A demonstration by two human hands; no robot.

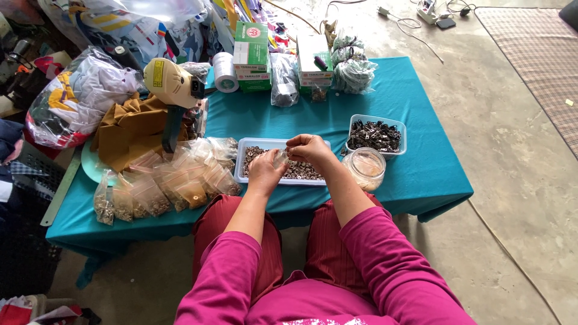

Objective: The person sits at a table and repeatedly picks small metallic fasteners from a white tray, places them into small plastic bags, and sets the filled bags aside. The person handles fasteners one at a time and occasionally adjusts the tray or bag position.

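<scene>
Clear small bag point(280, 158), pinched between both hands' fingers point(296, 146).

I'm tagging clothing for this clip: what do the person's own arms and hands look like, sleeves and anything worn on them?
Both arms wear magenta-pink sleeves pushed up above the elbows, so the forearms are bare. The left hand and right hand are bare too: no gloves. No rings, bracelets or watch can be made out at this size. The sleeves look plain, without visible print or stripes.
</scene>
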